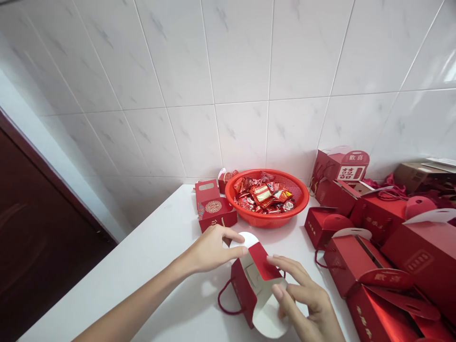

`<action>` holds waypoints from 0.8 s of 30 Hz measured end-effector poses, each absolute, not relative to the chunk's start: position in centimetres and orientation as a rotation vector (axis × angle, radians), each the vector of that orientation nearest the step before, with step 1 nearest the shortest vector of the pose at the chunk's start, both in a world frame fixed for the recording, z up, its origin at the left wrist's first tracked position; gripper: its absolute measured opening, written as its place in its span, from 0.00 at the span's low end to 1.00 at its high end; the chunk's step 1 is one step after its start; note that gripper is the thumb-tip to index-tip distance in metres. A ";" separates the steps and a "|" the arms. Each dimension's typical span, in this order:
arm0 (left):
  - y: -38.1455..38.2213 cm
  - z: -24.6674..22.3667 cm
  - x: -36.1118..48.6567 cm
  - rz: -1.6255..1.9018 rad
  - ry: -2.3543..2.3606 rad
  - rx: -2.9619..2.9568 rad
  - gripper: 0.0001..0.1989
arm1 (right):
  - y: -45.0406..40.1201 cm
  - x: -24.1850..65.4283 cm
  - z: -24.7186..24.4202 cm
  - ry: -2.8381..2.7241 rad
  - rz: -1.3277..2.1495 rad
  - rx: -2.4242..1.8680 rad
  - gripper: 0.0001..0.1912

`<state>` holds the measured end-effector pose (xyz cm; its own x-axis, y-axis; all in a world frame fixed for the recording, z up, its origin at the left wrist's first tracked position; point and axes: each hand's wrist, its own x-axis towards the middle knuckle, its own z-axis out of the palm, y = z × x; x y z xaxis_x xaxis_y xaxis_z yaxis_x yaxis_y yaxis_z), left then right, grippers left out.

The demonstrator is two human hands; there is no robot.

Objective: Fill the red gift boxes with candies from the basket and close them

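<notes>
A small red gift box [244,289] with a white inside and a dark red cord handle stands on the white table, its top flaps spread and its inside in view. My left hand [215,249] has its thumb and index finger on either side of the rounded white flap at the far end, gripping it. At the box's right side is my right hand [308,301], fingers apart, the fingertips near the red flap and the near white flap. Beyond the box, a red plastic basket [242,218] holds several wrapped sweets.
Red boxes [217,211] stand left of the basket. Several more red boxes [356,261] crowd the right side, with a brown carton [413,178] behind them. A tiled wall [242,133] borders the white table [160,228] at the back; a dark door [42,228] is at left.
</notes>
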<state>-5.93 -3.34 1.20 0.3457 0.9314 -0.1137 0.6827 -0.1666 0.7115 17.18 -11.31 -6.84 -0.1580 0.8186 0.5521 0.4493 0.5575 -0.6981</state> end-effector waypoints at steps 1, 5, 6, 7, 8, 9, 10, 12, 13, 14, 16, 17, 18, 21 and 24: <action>-3.2 1.3 -6.4 0.426 1.343 1.883 0.27 | -11.3 17.3 -6.9 -1.834 0.452 -1.046 0.24; -3.1 1.4 -8.3 0.276 1.043 1.804 0.40 | -11.1 17.5 -7.3 -1.971 0.356 -1.047 0.09; -3.2 1.2 -8.7 0.256 1.007 1.798 0.43 | -11.1 17.5 -7.5 -1.991 0.330 -1.047 0.09; -3.3 1.0 -9.1 0.244 0.983 1.799 0.46 | -11.0 17.4 -7.6 -2.005 0.307 -1.044 0.11; -3.3 0.6 -9.3 0.233 0.969 1.804 0.49 | -11.0 17.4 -7.8 -2.014 0.289 -1.043 0.12; -3.4 0.2 -9.5 0.225 0.964 1.813 0.51 | -10.9 17.4 -8.0 -2.018 0.277 -1.047 0.14; -3.4 -0.3 -9.6 0.217 0.968 1.825 0.53 | -10.9 17.4 -8.3 -2.021 0.268 -1.052 0.17; -3.4 -1.2 -9.5 0.202 0.992 1.856 0.55 | -10.8 17.5 -8.8 -2.015 0.250 -1.082 0.22; -3.4 -1.6 -9.4 0.199 1.003 1.874 0.55 | -10.8 17.5 -9.0 -2.013 0.240 -1.100 0.23; -3.4 -2.0 -9.2 0.202 1.003 1.892 0.55 | -10.9 17.4 -9.2 -2.007 0.234 -1.118 0.24; -3.3 -2.3 -8.7 0.219 0.961 1.920 0.50 | -11.0 17.2 -9.6 -1.952 0.233 -1.172 0.26; -3.2 -2.3 -8.4 0.229 0.935 1.929 0.48 | -11.0 17.1 -9.8 -1.901 0.239 -1.208 0.28; -3.1 -2.2 -8.1 0.236 0.915 1.937 0.45 | -11.0 16.9 -9.9 -1.842 0.248 -1.246 0.30; -2.7 -1.8 -7.4 0.232 0.882 1.984 0.42 | -10.9 16.8 -10.2 -1.708 0.288 -1.328 0.38; -2.0 -1.5 -6.9 0.212 0.865 2.035 0.41 | -10.5 17.5 -11.0 -1.675 0.333 -1.438 0.44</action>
<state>-6.94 -2.04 -1.47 0.7418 0.6488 -0.1695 0.4969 -0.3622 0.7886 17.55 -10.50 -11.02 0.0548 0.8978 0.4369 0.6624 0.2947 -0.6888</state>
